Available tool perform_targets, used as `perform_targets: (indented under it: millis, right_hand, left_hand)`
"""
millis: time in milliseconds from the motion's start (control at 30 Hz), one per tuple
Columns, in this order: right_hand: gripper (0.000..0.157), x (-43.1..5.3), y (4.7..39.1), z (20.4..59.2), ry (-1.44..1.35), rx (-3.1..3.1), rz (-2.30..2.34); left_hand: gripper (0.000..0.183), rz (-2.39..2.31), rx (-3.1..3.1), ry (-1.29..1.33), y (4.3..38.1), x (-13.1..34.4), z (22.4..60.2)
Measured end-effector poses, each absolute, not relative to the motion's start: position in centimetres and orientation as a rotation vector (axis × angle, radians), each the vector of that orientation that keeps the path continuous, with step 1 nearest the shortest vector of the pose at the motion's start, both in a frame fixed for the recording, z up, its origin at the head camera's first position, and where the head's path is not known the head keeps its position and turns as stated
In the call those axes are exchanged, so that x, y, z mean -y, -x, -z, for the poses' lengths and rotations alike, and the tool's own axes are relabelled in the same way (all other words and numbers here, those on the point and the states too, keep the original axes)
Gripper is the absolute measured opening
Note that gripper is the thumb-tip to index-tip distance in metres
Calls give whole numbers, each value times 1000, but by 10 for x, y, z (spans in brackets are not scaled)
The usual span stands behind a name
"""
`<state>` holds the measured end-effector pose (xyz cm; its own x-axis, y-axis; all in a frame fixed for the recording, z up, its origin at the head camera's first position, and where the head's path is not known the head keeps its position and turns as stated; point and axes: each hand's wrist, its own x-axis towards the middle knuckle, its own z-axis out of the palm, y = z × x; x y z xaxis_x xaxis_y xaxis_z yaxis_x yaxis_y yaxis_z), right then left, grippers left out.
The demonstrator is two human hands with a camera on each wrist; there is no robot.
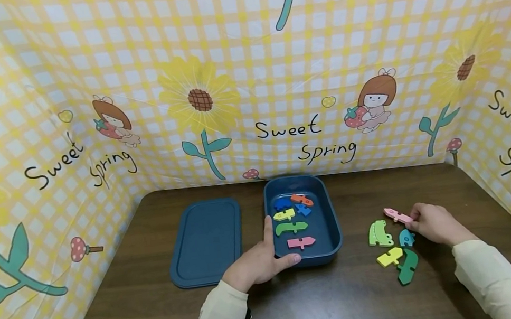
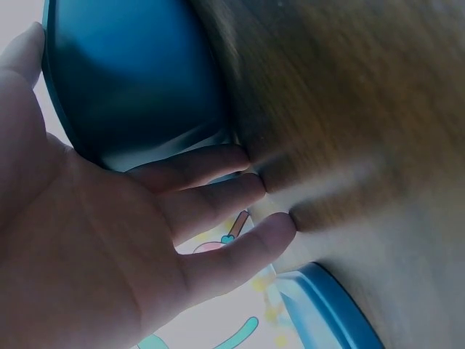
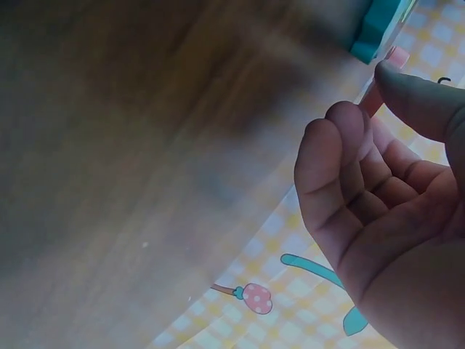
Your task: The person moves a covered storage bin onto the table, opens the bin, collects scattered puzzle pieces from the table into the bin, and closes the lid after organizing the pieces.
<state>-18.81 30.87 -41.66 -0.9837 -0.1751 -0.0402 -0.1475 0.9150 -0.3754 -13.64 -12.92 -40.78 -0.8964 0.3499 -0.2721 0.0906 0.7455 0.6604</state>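
Observation:
A dark blue box (image 1: 332, 224) stands at the table's middle with several coloured puzzle pieces in it, among them a green piece (image 1: 291, 227) and a pink piece (image 1: 301, 242). My left hand (image 1: 258, 260) rests against the box's near left corner, thumb over the front rim, fingers straight along the outer side. To the right, my right hand (image 1: 437, 222) pinches a pink pointed puzzle piece (image 1: 397, 215) between thumb and fingers. Close by lie a light green piece (image 1: 379, 234), a blue piece (image 1: 406, 238), a yellow piece (image 1: 390, 257) and a dark green curved piece (image 1: 408, 267).
A dark blue lid (image 1: 205, 243) lies flat left of the box. The brown wooden table (image 1: 331, 304) is bordered at the back and sides by a yellow checked cloth (image 1: 245, 75) with printed flowers and lettering.

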Motion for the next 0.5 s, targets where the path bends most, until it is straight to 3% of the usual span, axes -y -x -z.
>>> perform_targets:
  millis: [500]
  right_hand:
    - [15,-296,188,410,265,-3002,636]
  left_hand:
    - [116,-935,-2569,-344,136,129,407]
